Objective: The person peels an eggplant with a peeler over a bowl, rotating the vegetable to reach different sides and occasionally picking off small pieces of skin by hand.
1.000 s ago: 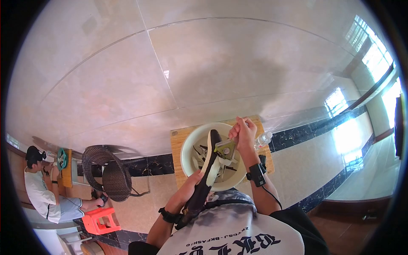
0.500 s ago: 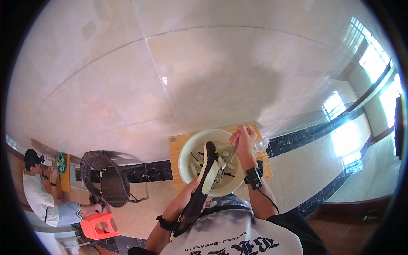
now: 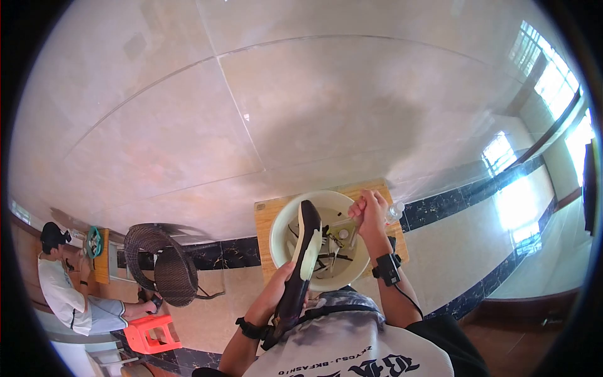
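Note:
A long dark purple eggplant (image 3: 292, 300) slants up from my lap over a cream basin (image 3: 274, 245), with a pale peeled strip along its side. My left hand (image 3: 278, 293) is closed round its lower half. Over the basin's right rim, my right hand (image 3: 370, 210) is closed on a slim, pale peeler (image 3: 342, 222), mostly hidden by the fingers and a little apart from the eggplant. Dark and whitish strips of peel (image 3: 333, 257) lie inside the basin.
The basin stands on a wooden table (image 3: 264, 217) against a tiled wall. A clear bottle (image 3: 394, 212) stands at its right. To the left are a brown wicker chair (image 3: 176, 276), a red plastic stool (image 3: 151, 334) and a seated person (image 3: 66, 289) beside a teal basket (image 3: 94, 242).
The peeler has drawn away from the eggplant toward the right. The eggplant has turned slightly in my left hand, and the peel hanging beside it is now lower in the basin.

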`<action>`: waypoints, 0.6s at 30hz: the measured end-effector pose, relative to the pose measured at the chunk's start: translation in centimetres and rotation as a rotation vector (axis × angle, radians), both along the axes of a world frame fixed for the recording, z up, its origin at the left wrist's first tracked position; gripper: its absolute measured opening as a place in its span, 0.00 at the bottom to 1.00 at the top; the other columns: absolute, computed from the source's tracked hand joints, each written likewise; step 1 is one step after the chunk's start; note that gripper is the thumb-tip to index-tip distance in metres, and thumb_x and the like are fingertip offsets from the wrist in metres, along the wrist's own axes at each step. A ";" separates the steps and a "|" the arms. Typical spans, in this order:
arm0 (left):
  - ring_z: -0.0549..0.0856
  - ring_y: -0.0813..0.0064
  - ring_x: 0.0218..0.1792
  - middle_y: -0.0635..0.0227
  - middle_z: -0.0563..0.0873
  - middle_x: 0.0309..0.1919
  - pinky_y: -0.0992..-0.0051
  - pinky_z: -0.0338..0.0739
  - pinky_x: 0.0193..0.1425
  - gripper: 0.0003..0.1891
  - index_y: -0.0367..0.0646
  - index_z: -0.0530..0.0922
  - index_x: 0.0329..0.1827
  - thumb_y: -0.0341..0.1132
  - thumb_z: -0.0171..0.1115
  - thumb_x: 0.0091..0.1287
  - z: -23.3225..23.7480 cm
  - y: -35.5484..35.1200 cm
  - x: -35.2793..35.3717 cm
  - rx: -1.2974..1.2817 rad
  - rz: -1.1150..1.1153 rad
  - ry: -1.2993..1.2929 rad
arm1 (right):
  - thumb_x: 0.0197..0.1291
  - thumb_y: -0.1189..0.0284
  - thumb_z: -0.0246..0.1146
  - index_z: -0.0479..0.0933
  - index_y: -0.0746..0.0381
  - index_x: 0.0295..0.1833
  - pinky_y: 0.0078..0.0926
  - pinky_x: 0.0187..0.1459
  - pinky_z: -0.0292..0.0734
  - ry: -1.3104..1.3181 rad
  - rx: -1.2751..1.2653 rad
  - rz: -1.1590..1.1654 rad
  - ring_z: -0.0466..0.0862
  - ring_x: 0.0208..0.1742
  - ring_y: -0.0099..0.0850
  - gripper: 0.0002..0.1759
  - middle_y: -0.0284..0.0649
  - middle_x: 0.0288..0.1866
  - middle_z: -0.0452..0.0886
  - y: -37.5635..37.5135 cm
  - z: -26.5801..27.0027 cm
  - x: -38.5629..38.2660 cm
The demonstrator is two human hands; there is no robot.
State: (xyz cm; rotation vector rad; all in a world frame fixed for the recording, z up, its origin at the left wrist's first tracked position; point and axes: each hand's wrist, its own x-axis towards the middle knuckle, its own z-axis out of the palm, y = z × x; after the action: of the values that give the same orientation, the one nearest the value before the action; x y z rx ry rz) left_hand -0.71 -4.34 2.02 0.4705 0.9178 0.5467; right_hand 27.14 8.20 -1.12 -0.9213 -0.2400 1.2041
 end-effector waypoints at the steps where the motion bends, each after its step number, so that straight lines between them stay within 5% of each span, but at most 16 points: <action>1: 0.88 0.65 0.26 0.58 0.85 0.34 0.67 0.87 0.30 0.33 0.35 0.78 0.54 0.62 0.43 0.81 -0.1 0.1 0.0 -0.001 -0.003 0.005 | 0.69 0.76 0.63 0.65 0.59 0.29 0.34 0.20 0.72 0.028 0.005 0.042 0.70 0.16 0.29 0.16 0.34 0.19 0.67 -0.2 0.3 -0.3; 6: 0.88 0.65 0.26 0.58 0.85 0.34 0.66 0.87 0.29 0.33 0.35 0.78 0.54 0.63 0.44 0.81 -0.1 0.7 0.8 -0.014 -0.030 -0.001 | 0.69 0.76 0.63 0.65 0.58 0.29 0.33 0.19 0.69 0.121 0.011 0.216 0.69 0.16 0.28 0.17 0.33 0.19 0.64 -0.8 2.7 -2.1; 18: 0.86 0.67 0.24 0.59 0.85 0.32 0.67 0.86 0.26 0.34 0.35 0.77 0.51 0.64 0.42 0.81 0.7 0.0 1.0 -0.085 -0.133 -0.070 | 0.70 0.76 0.61 0.66 0.57 0.28 0.30 0.16 0.66 -0.035 0.020 0.182 0.66 0.14 0.25 0.15 0.30 0.19 0.63 -1.3 4.6 -3.2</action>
State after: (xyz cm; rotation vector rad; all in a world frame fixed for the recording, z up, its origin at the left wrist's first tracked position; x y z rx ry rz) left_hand 0.33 -4.35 2.70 0.4301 0.8326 0.3989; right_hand 23.90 6.87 3.45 -0.9187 -0.3697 1.3510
